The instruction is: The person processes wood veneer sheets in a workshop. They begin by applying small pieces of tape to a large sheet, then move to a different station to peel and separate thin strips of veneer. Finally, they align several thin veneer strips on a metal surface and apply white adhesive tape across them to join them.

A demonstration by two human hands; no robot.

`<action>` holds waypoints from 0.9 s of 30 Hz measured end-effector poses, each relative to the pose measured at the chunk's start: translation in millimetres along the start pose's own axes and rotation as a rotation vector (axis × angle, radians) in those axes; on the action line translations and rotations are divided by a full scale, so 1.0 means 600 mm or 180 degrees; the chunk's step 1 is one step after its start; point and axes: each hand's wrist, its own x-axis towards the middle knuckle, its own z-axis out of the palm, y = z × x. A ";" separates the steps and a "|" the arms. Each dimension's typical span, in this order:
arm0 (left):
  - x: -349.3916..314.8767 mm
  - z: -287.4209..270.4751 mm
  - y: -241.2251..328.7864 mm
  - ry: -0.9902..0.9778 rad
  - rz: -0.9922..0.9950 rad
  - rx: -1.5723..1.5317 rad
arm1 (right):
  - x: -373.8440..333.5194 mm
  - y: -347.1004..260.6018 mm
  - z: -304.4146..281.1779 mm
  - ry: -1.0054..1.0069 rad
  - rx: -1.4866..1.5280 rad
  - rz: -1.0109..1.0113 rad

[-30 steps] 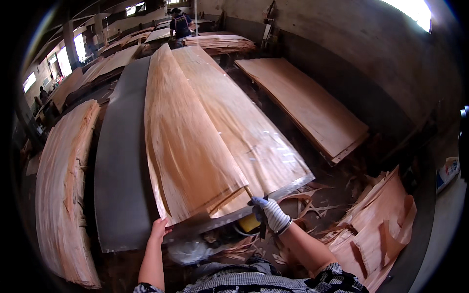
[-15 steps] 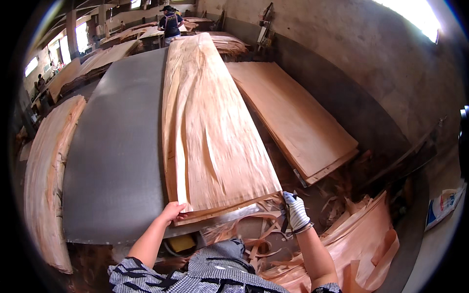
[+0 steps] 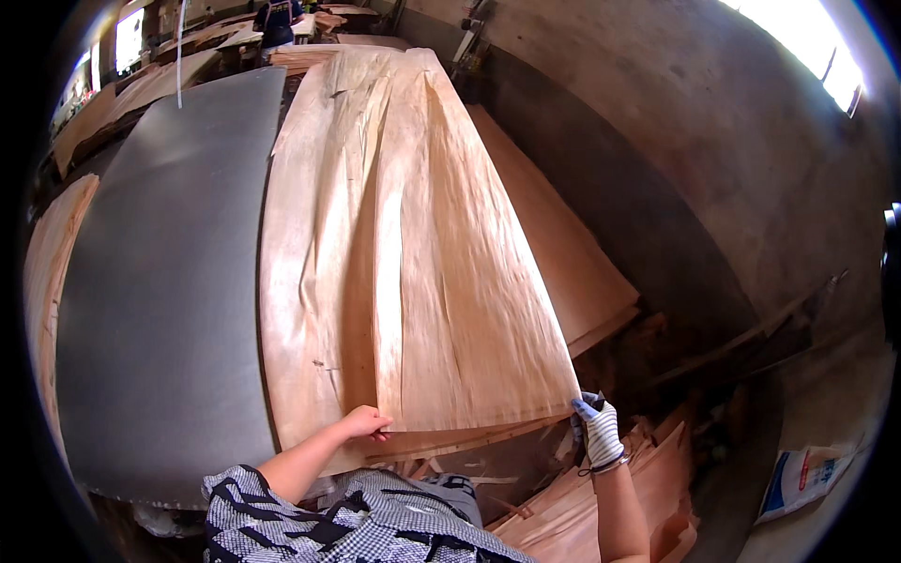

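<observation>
A long, pale sheet of wood veneer [image 3: 479, 310] with lengthwise ripples stretches away from me over more veneer. My bare left hand [image 3: 364, 423] pinches its near edge close to a raised fold. At the near right corner, my right hand [image 3: 598, 430], in a striped glove with bluish fingertips, grips the same sheet. Something dark shows beside the gloved fingers, too unclear to name. The sheet's near edge is lifted between both hands. Under its left side lies another veneer layer [image 3: 291, 375].
Left of the veneer lies a smooth grey board [image 3: 169, 281], with a veneer stack [image 3: 58, 253] beyond it. A further stack [image 3: 554, 225] sits right, by the wall. Torn veneer [image 3: 601, 507] heaps at lower right, near a white-and-blue bag [image 3: 802, 480]. A person [image 3: 279, 21] stands far back.
Both hands have moved right, carrying the sheet's near edge and lifting it. More of the veneer beneath shows at left, and the right-hand stack is more covered. My view has shifted too.
</observation>
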 end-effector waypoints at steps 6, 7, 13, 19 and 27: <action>0.062 0.007 0.019 0.0188 0.0180 0.0081 | 0.048 -0.012 -0.017 0.0135 0.0141 0.0072; 0.062 0.013 0.021 0.0203 0.0081 -0.0176 | 0.047 -0.009 -0.019 0.0148 0.0164 0.0092; 0.124 0.067 -0.066 -0.1273 -0.1039 -0.2177 | 0.113 -0.016 -0.044 0.0085 -0.0064 -0.0105; 0.326 0.186 -0.145 0.0751 -0.1195 -0.4573 | 0.263 -0.019 -0.093 -0.0088 0.0102 -0.0107; 0.676 0.348 -0.059 0.1523 -0.0048 -0.6412 | 0.522 -0.050 -0.228 -0.0325 -0.0081 0.0049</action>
